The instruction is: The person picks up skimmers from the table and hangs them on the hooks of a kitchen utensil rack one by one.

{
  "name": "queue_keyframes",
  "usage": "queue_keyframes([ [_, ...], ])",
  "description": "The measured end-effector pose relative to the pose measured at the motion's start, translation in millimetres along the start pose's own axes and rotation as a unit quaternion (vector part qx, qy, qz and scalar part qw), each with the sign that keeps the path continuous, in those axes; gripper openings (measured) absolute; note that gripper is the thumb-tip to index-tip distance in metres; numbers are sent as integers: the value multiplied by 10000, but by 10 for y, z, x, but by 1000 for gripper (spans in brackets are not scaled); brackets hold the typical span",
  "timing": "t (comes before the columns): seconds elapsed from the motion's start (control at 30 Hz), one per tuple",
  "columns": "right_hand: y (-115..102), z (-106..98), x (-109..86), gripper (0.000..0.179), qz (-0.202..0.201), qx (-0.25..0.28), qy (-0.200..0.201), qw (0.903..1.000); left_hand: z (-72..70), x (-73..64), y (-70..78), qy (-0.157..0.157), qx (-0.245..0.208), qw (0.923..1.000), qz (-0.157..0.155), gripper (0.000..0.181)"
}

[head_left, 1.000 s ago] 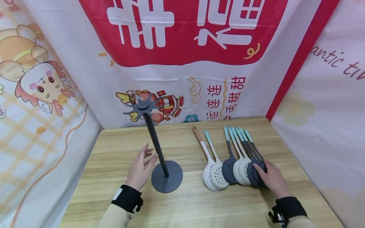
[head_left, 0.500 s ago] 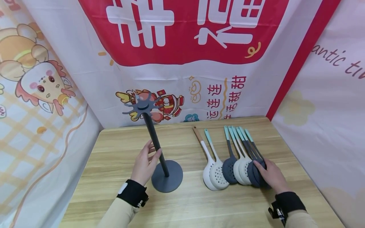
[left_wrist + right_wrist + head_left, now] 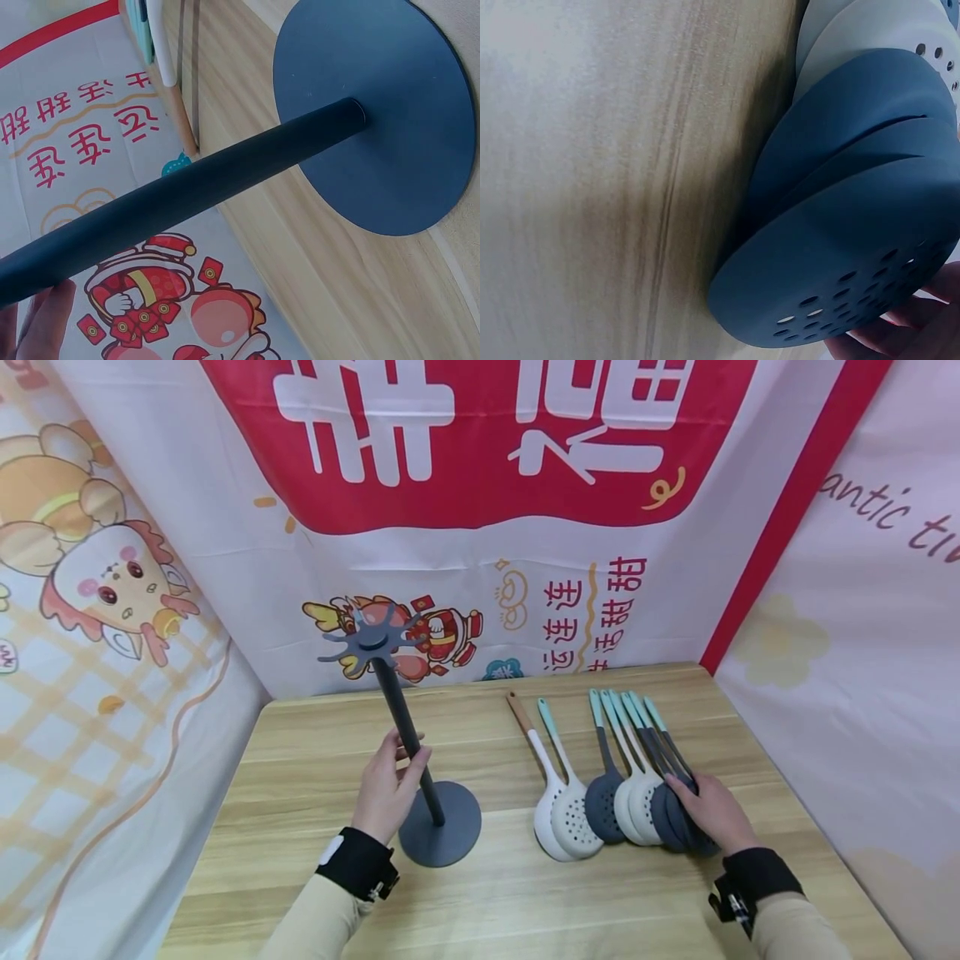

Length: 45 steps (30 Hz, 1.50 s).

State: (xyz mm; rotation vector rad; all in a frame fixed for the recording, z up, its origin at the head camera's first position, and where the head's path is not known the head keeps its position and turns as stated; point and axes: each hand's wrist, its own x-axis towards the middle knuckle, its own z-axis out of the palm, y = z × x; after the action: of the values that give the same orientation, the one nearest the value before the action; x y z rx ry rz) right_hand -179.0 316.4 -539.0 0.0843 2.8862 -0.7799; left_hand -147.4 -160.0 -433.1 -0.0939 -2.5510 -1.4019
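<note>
A dark grey utensil stand (image 3: 405,718) rises from a round base (image 3: 441,845) and has a ring of hooks (image 3: 372,642) on top. My left hand (image 3: 384,797) holds its pole midway up, thumb in front and fingers (image 3: 46,326) behind. At the right end of a row of utensils, my right hand (image 3: 716,814) grips the head of a dark grey skimmer (image 3: 840,232), thumb over it and fingers (image 3: 900,326) along its perforated edge. That skimmer overlaps other dark heads (image 3: 855,105) beside it. The thumb is out of sight in the right wrist view.
Left of the gripped skimmer lie pale perforated skimmers (image 3: 642,810), a dark one (image 3: 602,810), another pale skimmer (image 3: 576,827) and a white utensil with a brown handle (image 3: 519,710). Handles point toward the printed back curtain (image 3: 450,547). The wooden table (image 3: 525,910) spans between side curtains.
My left hand has moved up and right from beside the pole to grasp it. My right hand has shifted slightly, the outermost skimmer's head now tilting further out.
</note>
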Motion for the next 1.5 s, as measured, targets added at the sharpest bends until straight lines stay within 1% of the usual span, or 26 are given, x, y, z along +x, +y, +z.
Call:
queue_keyframes([
  [0.13, -4, 5, 54, 89, 2, 69, -47, 10000, -2, 13, 27, 60, 9, 10000, 21, 39],
  [0.3, -34, -31, 92, 89, 158, 167, -232, 9995, 16, 19, 53, 347, -121, 9993, 119, 35],
  [0.4, -42, -57, 115, 83, 178, 167, -257, 9994, 31, 20, 60, 439, -144, 9989, 90, 32],
  [0.53, -41, -79, 154, 72, 53, 146, -201, 9997, 47, 18, 56, 473, -111, 9988, 53, 30],
  [0.7, -43, -108, 175, 61, -59, 202, -175, 9996, 61, 16, 54, 529, -99, 9985, 99, 28],
  [0.93, -49, -127, 224, 53, 104, 242, -199, 9995, 69, 18, 69, 563, 22, 9982, 192, 25],
  [1.1, -80, -106, 263, 57, 310, 164, -137, 9993, 78, 16, 50, 693, 175, 9965, 424, 25],
  [1.23, -97, -90, 262, 62, 529, 162, -81, 9984, 84, 15, 39, 712, 261, 9956, 552, 26],
  [1.33, -95, -69, 253, 62, 557, 174, 12, 9983, 91, 14, 30, 719, 283, 9953, 589, 26],
  [1.5, -101, -38, 225, 54, 474, 264, 351, 9979, 95, 7, 16, 774, 277, 9946, 631, 26],
])
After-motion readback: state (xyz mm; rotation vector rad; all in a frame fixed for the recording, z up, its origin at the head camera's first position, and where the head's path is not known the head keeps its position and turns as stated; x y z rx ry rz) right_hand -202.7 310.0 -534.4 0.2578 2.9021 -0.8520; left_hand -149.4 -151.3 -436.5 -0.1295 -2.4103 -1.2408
